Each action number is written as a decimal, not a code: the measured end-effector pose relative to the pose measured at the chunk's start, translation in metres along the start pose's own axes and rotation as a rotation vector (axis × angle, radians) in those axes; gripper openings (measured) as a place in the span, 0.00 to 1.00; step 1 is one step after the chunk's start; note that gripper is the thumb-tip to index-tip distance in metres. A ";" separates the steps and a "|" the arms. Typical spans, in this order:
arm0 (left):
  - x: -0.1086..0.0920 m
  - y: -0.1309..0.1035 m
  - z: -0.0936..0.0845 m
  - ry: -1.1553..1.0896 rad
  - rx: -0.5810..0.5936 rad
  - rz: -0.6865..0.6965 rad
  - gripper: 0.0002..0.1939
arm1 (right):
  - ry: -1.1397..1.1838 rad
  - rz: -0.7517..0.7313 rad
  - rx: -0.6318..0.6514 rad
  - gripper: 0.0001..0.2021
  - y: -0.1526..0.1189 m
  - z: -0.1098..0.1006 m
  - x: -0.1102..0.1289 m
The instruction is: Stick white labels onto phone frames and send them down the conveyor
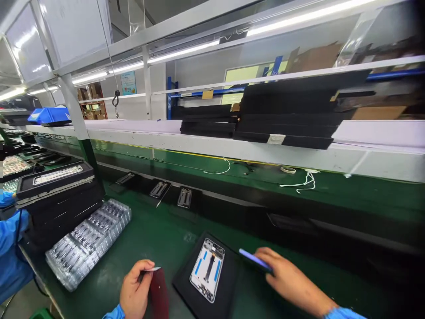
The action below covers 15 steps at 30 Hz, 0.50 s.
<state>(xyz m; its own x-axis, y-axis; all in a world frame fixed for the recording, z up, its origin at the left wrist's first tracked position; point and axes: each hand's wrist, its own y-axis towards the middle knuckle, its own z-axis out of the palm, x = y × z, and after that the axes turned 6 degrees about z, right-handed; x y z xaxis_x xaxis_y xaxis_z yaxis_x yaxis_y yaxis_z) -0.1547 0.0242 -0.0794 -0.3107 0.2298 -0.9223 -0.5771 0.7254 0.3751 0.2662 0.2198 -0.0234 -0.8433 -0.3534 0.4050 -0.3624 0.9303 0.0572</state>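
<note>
A phone frame (pixel 207 270) with a white inner face, blue strips and a dark ribbon cable lies on a black foam pad (pixel 186 279) in front of me. My left hand (pixel 136 288), left of the pad, pinches the white end of a dark red flexible strip (pixel 159 294) that hangs down. On the pad's right, my right hand (pixel 282 274) is closed round a slim blue-purple stick tool (pixel 254 258). Its tip points left toward the phone frame, apart from it. The fingers partly hide the tool's other end.
Clear plastic trays (pixel 89 239) of small parts lie stacked at the left, beside a pile of black trays (pixel 59 195). Several phone frames (pixel 184 197) lie on the dark belt (pixel 212 195) behind. A blue sleeve (pixel 11 257) of another person shows at the left edge.
</note>
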 end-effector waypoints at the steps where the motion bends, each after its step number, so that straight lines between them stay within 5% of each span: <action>1: -0.005 -0.004 -0.005 -0.025 0.014 -0.009 0.12 | 0.039 -0.039 0.056 0.29 -0.015 0.009 0.015; 5: -0.021 -0.019 -0.016 -0.053 0.065 0.007 0.08 | 0.180 -0.079 0.173 0.32 -0.056 0.034 0.066; 10: -0.034 -0.037 -0.021 -0.091 0.097 0.070 0.05 | 0.203 -0.081 0.112 0.17 -0.076 0.060 0.109; 13: -0.037 -0.046 -0.015 -0.114 0.011 0.084 0.05 | 0.186 -0.116 0.100 0.12 -0.074 0.065 0.117; 15: -0.037 -0.050 -0.009 -0.110 -0.091 0.078 0.09 | 0.148 -0.089 0.056 0.10 -0.058 0.053 0.102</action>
<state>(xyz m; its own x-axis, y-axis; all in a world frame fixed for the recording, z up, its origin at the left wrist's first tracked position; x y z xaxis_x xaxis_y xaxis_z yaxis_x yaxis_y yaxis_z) -0.1212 -0.0261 -0.0634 -0.2751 0.3565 -0.8929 -0.6218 0.6424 0.4480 0.1804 0.1249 -0.0339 -0.7409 -0.4119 0.5305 -0.4579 0.8876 0.0496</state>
